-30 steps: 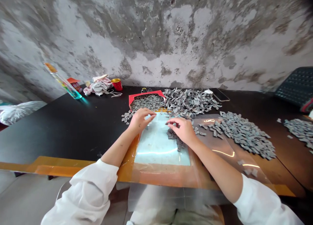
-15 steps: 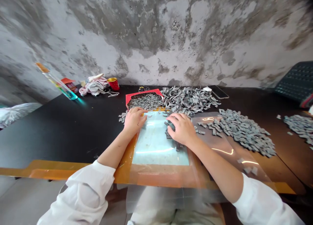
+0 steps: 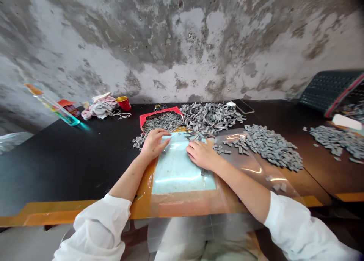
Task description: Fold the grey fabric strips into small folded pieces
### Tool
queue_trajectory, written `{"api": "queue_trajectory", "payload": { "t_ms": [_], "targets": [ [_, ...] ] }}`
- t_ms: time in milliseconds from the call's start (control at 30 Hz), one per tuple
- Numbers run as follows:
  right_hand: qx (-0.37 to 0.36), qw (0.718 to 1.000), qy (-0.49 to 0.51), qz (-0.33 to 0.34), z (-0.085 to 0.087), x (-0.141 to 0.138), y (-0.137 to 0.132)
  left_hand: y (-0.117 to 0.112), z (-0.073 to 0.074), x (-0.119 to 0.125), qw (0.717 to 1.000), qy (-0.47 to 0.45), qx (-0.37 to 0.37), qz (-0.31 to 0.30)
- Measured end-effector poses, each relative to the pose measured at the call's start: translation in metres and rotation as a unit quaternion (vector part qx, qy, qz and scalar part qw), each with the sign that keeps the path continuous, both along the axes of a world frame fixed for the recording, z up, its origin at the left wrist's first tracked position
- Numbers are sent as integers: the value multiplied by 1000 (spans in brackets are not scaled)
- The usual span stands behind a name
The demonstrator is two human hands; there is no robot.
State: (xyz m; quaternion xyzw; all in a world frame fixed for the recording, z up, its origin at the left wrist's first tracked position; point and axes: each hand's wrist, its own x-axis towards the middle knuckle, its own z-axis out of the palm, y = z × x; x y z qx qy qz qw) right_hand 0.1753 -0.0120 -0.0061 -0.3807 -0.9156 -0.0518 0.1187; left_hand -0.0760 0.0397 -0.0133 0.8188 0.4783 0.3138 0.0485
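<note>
My left hand (image 3: 153, 143) lies palm down at the upper left of a clear plastic sheet (image 3: 182, 170) over a pale blue surface, near its edge. My right hand (image 3: 200, 155) rests palm down on the same sheet, toward its upper right. Only a few small grey pieces (image 3: 202, 172) show beside it, and anything under the palm is hidden. Just beyond my hands, a tangled pile of grey strips (image 3: 210, 119) lies next to a red-rimmed box (image 3: 160, 117) full of grey bits. A large heap of small grey pieces (image 3: 270, 147) spreads to the right.
A black table (image 3: 71, 162) with an orange front edge (image 3: 57, 211) carries everything. At the back are a glass bottle (image 3: 54, 109), crumpled cloth (image 3: 99, 109), a red cup (image 3: 123, 103) and a phone (image 3: 243, 106). Another grey heap (image 3: 335, 139) and a dark crate (image 3: 327, 90) stand right.
My right hand has slid up and left, and the grey pieces seen under it earlier no longer show on the sheet. My left hand has shifted slightly. The whole view has swung left.
</note>
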Motion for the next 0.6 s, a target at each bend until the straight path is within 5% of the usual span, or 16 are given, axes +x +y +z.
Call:
{"api": "queue_trajectory", "payload": {
  "t_ms": [100,167,267,367,500,600],
  "targets": [
    [3,998,-38,-48,7,-5,-4,-14,6,14,980,30,-81,-181],
    [-2,994,-69,-86,15,-6,-9,-22,7,21,959,70,-140,-237],
    [-13,986,-116,-116,31,-6,-24,-27,5,24,946,108,-172,-253],
    [34,991,-114,-65,37,-7,-44,-24,2,22,945,110,-174,-253],
    [86,992,-73,49,24,-9,-54,-21,-1,20,948,104,-170,-247],
    [73,996,-45,37,6,-7,-43,-22,-2,21,948,101,-171,-248]
  ]
}}
